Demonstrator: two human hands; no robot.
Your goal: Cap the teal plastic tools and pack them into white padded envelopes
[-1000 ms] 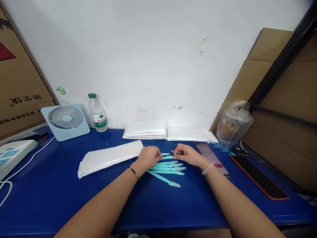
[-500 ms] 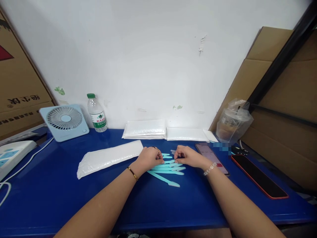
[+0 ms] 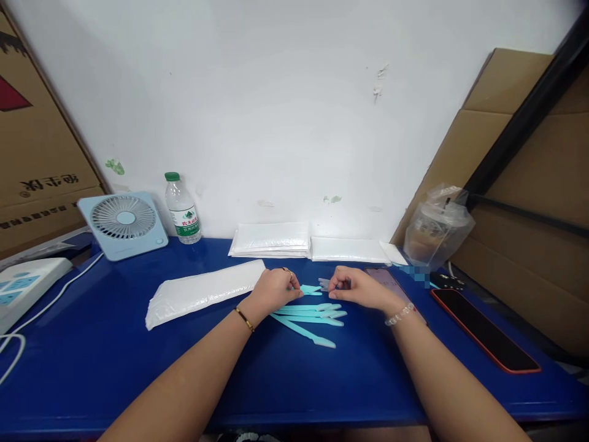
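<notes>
Several teal eyebrow razors (image 3: 313, 318) lie loosely fanned on the blue table, their blade ends toward the right. Behind this fan, my left hand (image 3: 276, 288) pinches at the handle end of a razor (image 3: 311, 290) in a smaller teal group. A short distance to the right, my right hand (image 3: 354, 287) is closed with thumb and fingers drawn together; whatever it holds is too small to make out. Small clear plastic pieces (image 3: 324, 283) show beside its fingertips. Left of my left hand lies a white bubble mailer (image 3: 207, 291).
White mailers (image 3: 271, 238) are stacked against the wall, with more (image 3: 347, 249) beside them. A blue fan (image 3: 125, 224) and water bottle (image 3: 184, 212) stand at back left. Rightward are a phone (image 3: 391, 285), an orange-edged phone (image 3: 483, 328) and a bagged drink cup (image 3: 432, 230).
The razor that lay between both hands has left the front of the fan and appears up with the rear group at my left fingers. My right hand has drawn slightly back and right.
</notes>
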